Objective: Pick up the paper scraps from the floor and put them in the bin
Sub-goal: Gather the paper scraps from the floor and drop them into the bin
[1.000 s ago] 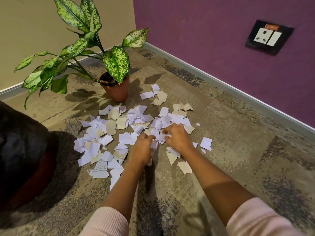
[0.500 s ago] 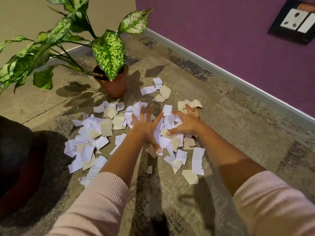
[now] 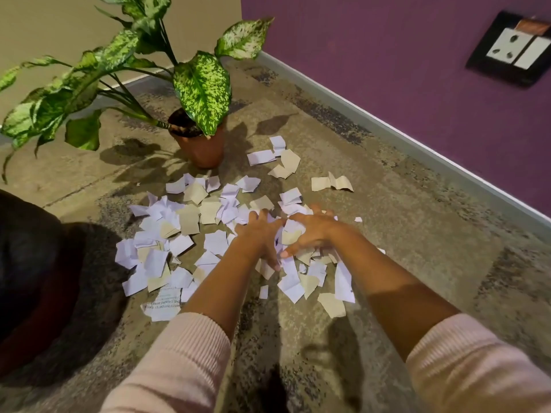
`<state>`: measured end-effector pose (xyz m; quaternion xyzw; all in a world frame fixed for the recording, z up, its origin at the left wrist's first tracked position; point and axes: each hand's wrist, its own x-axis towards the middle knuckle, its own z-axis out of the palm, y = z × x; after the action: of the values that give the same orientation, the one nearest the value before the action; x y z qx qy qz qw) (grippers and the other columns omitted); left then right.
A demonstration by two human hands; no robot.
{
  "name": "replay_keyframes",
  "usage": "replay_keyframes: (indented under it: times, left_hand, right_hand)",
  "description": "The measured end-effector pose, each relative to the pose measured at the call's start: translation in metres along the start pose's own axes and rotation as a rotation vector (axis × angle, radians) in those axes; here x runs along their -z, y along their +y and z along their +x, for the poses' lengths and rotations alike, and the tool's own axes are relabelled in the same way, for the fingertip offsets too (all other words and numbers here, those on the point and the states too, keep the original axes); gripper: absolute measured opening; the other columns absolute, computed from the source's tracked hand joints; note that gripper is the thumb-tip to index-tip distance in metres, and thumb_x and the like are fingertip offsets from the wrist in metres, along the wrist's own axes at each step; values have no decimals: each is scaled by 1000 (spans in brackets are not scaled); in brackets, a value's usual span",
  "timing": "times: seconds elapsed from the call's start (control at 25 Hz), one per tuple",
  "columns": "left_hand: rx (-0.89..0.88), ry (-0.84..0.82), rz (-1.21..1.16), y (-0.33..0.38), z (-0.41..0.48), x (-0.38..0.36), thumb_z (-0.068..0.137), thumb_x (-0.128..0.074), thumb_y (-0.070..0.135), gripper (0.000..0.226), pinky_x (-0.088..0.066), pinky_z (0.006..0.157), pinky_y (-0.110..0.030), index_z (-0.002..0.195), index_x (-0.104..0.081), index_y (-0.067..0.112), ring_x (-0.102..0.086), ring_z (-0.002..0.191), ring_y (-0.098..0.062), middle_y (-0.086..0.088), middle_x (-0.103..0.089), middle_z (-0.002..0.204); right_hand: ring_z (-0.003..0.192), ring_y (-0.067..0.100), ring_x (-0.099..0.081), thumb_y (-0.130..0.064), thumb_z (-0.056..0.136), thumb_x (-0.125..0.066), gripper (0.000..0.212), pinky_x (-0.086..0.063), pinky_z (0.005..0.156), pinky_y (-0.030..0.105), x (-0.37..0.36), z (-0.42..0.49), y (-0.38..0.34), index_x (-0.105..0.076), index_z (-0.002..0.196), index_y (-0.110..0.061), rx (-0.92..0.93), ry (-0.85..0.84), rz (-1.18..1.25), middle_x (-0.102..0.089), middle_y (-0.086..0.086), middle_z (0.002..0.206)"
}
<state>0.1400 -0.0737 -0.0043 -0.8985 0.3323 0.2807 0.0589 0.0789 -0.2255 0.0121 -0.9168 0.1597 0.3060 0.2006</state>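
Nearest to you, your 2 pink sleeves [image 3: 179, 362] reach forward over the floor [image 3: 417, 263]. A half second ago your fingers were spread wide and flat on the pile; now both hands are drawn back toward you and closer together, raking paper inward.

Your left hand [image 3: 261, 236] lies palm down on the paper scraps [image 3: 208, 242], with its fingers curved and its thumb reaching toward you. Its grip is open; it presses the scraps and closes on nothing. Your right hand [image 3: 310, 231] is just beside it, nearly touching, and its grip is open also, cupped over a small heap between the 2 hands.

This heap looks thicker than before, and more pieces lie in front of your wrists than 1 second ago. I judge that you are gathering, not yet lifting. No scrap has left the floor.

To the left, many white and beige scraps lie spread apart, not gathered. At the far left edge a dark round shape [image 3: 26, 263] may be the bin, but I cannot tell for sure.

Farther away, a few scraps [image 3: 280, 159] lie near the potted plant [image 3: 199, 138], and 2 beige pieces [image 3: 331, 183] lie apart toward the purple wall [image 3: 387, 55]. These need a separate reach.
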Motion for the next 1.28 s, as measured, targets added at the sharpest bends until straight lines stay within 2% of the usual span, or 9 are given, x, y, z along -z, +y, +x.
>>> replay_keyframes:
  times: [0.08, 0.16, 0.24, 0.32, 0.44, 0.68, 0.8, 1.04, 1.28]
  left_hand:
    - [13, 5, 12, 1, -12, -5, 61, -87, 51, 119, -26, 108, -64, 152, -11, 39, -8, 146, -36, -9, -9, 160]
    - [27, 0, 7, 1, -25, -10, 63, -87, 47, 115, -31, 107, -61, 152, -14, 39, -11, 145, -35, -8, -14, 157]
    - [29, 10, -8, 0, -37, -16, 66, -85, 43, 107, -36, 105, -55, 151, -21, 37, -17, 142, -34, -8, -19, 153]
    - [29, 43, -60, -1, -45, -21, 71, -82, 36, 95, -41, 104, -49, 149, -28, 35, -24, 138, -35, -10, -24, 151]
    - [42, 112, -147, 1, -58, -34, 79, -74, 20, 75, -46, 100, -46, 144, -38, 32, -33, 132, -36, -14, -29, 145]
    - [73, 212, -219, 6, -76, -48, 86, -61, 7, 42, -50, 93, -43, 127, -58, 17, -50, 120, -34, -14, -44, 132]
    - [96, 227, -250, 5, -85, -55, 88, -59, 6, 31, -51, 90, -39, 118, -64, 10, -58, 112, -33, -14, -54, 121]
    - [178, 305, -322, -9, -109, -52, 89, -56, 5, 25, -49, 84, -35, 113, -65, 5, -61, 106, -34, -17, -63, 114]
    - [212, 422, -303, -34, -142, -21, 86, -53, -4, 29, -50, 83, -35, 110, -65, 7, -62, 105, -33, -15, -63, 112]
  right_hand:
    - [146, 44, 5, -66, 50, -84, 117, -36, 108, 57, -7, -10, -7, -21, 147, -48, 1, -35, 9, 1, 0, 159]
    - [146, 43, 5, -60, 50, -87, 123, -36, 108, 60, -16, -19, -13, -16, 149, -47, -2, -74, -20, 6, 3, 159]
    - [146, 43, 10, -55, 53, -88, 126, -32, 108, 63, -26, -28, -18, -8, 150, -46, -4, -100, -82, 11, 7, 160]
    - [145, 44, 11, -46, 59, -88, 123, -39, 104, 62, -36, -36, -22, -7, 151, -44, -3, -89, -95, 11, 10, 159]
    - [143, 44, 4, -29, 65, -86, 110, -48, 94, 59, -56, -47, -26, -14, 148, -43, -6, -8, -101, 4, 6, 157]
    - [138, 41, -16, -12, 82, -68, 65, -39, 104, 53, -82, -57, -31, -42, 135, -38, 24, 146, -153, -15, 7, 153]
    - [134, 41, -21, -5, 86, -62, 53, -38, 106, 47, -90, -58, -34, -52, 129, -34, 37, 195, -78, -20, 7, 150]
    - [128, 36, -37, 1, 85, -59, 47, -42, 105, 43, -90, -64, -41, -60, 123, -27, 48, 311, 34, -31, 10, 146]
    - [129, 34, -41, -8, 85, -67, 46, -45, 102, 43, -67, -84, -65, -58, 127, -25, 94, 381, 46, -38, 9, 146]
